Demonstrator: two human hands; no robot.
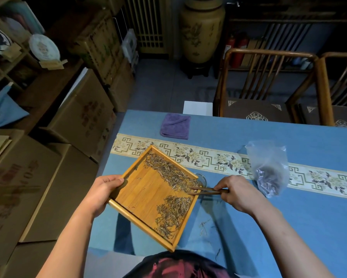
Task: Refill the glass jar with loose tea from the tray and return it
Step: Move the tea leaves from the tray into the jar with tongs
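A square bamboo tray is held tilted above the blue table, its right side lower. My left hand grips its left rim. Loose tea lies along the tray's right side in two patches. My right hand holds wooden tongs whose tips touch the tea at the tray's right edge. The glass jar stands on the table right behind that edge, mostly hidden by the tray; only part of its rim shows.
A clear plastic bag with tea stands to the right on the patterned runner. A folded purple cloth lies at the far side. A few stray tea leaves lie on the tablecloth. Cardboard boxes are stacked left; wooden chairs stand behind.
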